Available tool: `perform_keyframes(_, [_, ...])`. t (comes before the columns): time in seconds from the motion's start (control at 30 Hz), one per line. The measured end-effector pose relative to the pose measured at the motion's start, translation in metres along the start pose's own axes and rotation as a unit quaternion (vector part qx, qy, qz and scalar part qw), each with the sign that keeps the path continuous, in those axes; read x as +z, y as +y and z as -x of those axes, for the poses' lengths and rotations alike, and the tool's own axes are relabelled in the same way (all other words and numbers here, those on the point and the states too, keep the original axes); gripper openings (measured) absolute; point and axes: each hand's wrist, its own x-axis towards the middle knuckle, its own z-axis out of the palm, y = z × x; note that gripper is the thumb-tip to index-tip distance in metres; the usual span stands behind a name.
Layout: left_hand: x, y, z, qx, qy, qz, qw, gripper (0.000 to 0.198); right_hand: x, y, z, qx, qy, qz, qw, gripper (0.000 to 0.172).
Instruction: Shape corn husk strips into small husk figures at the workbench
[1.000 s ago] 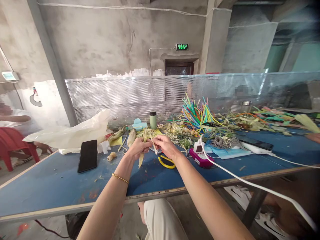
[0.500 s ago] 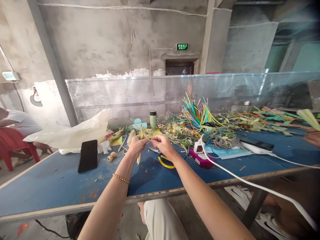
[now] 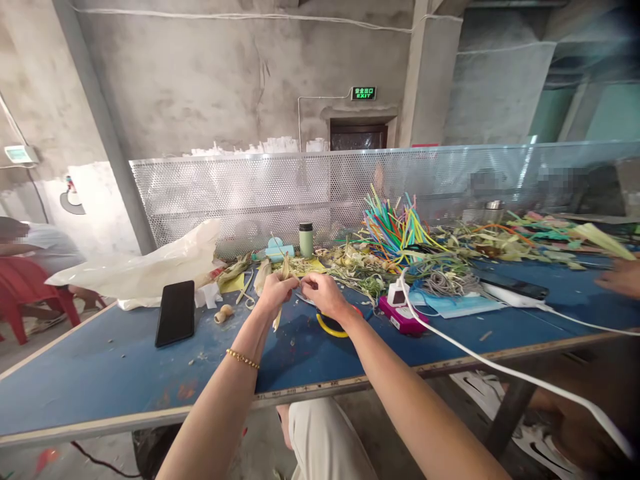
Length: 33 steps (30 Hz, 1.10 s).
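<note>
My left hand [image 3: 278, 292] is closed around a pale dried husk strip [image 3: 285, 265], which pokes out above and below the fingers. Close beside it on the right, my right hand [image 3: 323, 293] is pinched, its fingertips almost meeting the left ones; what they hold is too small to make out. Yellow-handled scissors [image 3: 332, 328] lie on the blue table [image 3: 220, 380] beneath my right wrist. A small tan knob-shaped piece [image 3: 223, 313] rests to the left of my hands.
A black phone [image 3: 175, 313] and plastic sheeting [image 3: 150, 267] lie left. Behind are a green bottle [image 3: 306, 241], husks [image 3: 357, 262] and colourful stems [image 3: 395, 223]. A magenta box [image 3: 404, 316] with a white cable [image 3: 465, 350] sits right. Another person's hand [image 3: 620, 277] is at the far right.
My hands stay close together, with the right fingers slightly more curled. The other person's hand and the pale husk at the far right have shifted left.
</note>
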Motion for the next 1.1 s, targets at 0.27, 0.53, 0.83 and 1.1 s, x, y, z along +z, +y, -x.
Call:
perform_keyframes(0.27, [0.002, -0.001, 0.0, -0.042, -0.006, 0.123, 0.991, 0.021, 0.001, -0.002, -0.001, -0.004, -0.015, -0.053, 0.998, 0.018])
perform_keyframes(0.53, [0.004, -0.003, 0.0, -0.011, 0.045, 0.101, 0.994, 0.033, 0.005, -0.007, 0.002, 0.015, -0.054, -0.052, 0.997, 0.013])
perform_keyframes(0.83, [0.011, 0.002, 0.006, 0.143, 0.034, -0.168, 0.975, 0.031, -0.002, -0.001, -0.002, 0.229, 0.031, -0.317, 0.92, 0.038])
perform_keyframes(1.1, [0.01, 0.002, 0.006, 0.039, -0.038, -0.016, 0.998, 0.03, -0.004, 0.002, -0.003, 0.188, 0.029, -0.366, 0.911, 0.026])
